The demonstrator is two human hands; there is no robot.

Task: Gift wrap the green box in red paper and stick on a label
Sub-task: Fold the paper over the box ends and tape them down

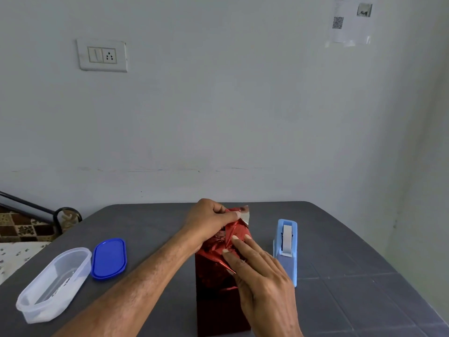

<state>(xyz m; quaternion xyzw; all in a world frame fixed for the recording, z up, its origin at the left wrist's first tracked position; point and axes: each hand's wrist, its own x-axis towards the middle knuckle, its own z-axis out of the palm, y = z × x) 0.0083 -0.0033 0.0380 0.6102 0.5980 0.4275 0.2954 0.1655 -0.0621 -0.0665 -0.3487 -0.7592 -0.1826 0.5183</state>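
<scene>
A box fully covered in shiny red paper (213, 283) stands upright on the grey table, near the front edge. No green shows. My left hand (211, 221) pinches a pointed flap of the red paper at the top far end, its silver underside showing. My right hand (257, 271) lies flat with fingers spread, pressing the folded paper down on the top of the box. No label is visible.
A light blue tape dispenser (286, 249) stands just right of the box. At the left lie a clear oval plastic container (52, 285) and its blue lid (109, 258). The grey table (352, 276) ends at a white wall behind.
</scene>
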